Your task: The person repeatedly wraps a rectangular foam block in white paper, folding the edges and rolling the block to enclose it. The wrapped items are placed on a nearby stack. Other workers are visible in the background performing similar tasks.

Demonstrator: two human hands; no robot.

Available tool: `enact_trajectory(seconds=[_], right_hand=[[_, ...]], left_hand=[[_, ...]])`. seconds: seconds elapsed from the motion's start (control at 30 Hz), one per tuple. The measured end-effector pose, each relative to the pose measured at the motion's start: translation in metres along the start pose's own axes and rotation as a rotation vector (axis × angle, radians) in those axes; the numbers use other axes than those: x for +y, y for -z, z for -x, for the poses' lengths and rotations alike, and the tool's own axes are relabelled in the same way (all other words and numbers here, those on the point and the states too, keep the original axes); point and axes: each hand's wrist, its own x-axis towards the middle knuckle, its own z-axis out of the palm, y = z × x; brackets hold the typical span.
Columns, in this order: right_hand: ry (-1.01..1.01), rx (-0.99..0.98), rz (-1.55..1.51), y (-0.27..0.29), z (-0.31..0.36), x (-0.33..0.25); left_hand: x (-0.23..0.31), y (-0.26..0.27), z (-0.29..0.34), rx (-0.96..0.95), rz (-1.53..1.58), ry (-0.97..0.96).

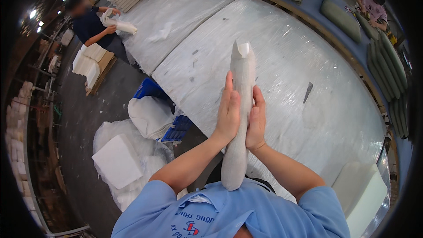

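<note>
A long, light grey fabric-covered cushion point(243, 75) stands on edge in front of me, its near rounded end against my shirt. At its far end the cover gapes, and white padding point(243, 50) shows in the opening. My left hand point(227, 114) presses flat along the cushion's left face, fingers stretched forward. From the other side, my right hand point(256, 121) presses its palm on the right face, so the cushion is held between both hands. Beneath it is the plastic-wrapped table point(291, 75).
White foam blocks point(116, 162) and a blue crate point(178, 128) with white covers are at left. A pale cushion point(361, 189) lies at right. One person point(94, 28) handles a white piece at far left; another person point(373, 6) works beside green cushions point(387, 68).
</note>
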Motion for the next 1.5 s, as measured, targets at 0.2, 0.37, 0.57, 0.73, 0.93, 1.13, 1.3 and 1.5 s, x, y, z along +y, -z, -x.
enact_trajectory(seconds=[0.2, 0.37, 0.57, 0.73, 0.93, 1.13, 1.3, 1.5], right_hand=[[-0.041, -0.047, 0.117, 0.007, -0.023, -0.009], [-0.209, 0.005, -0.058, -0.003, -0.057, -0.013], [-0.108, 0.041, -0.130, 0.021, -0.057, 0.032], [-0.280, 0.054, -0.149, 0.026, -0.025, 0.000], [-0.163, 0.022, 0.081, 0.007, -0.034, -0.023], [-0.342, -0.196, 0.017, 0.011, -0.036, -0.032], [-0.336, -0.256, 0.125, 0.044, 0.021, -0.027], [-0.214, -0.207, 0.178, 0.040, 0.044, 0.001]], left_hand=[[-0.007, 0.012, -0.022, -0.054, 0.043, -0.058], [-0.008, 0.004, -0.074, -0.018, 0.170, 0.157], [-0.007, -0.015, -0.060, -0.062, -0.021, 0.061], [0.012, -0.011, 0.028, -0.198, -0.029, 0.108], [0.035, -0.010, 0.092, -0.088, 0.365, 0.344], [0.036, -0.025, 0.081, 0.098, 0.317, 0.331], [0.031, -0.021, 0.084, 0.083, 0.296, 0.340], [0.020, -0.026, 0.109, 0.209, 0.167, 0.283]])
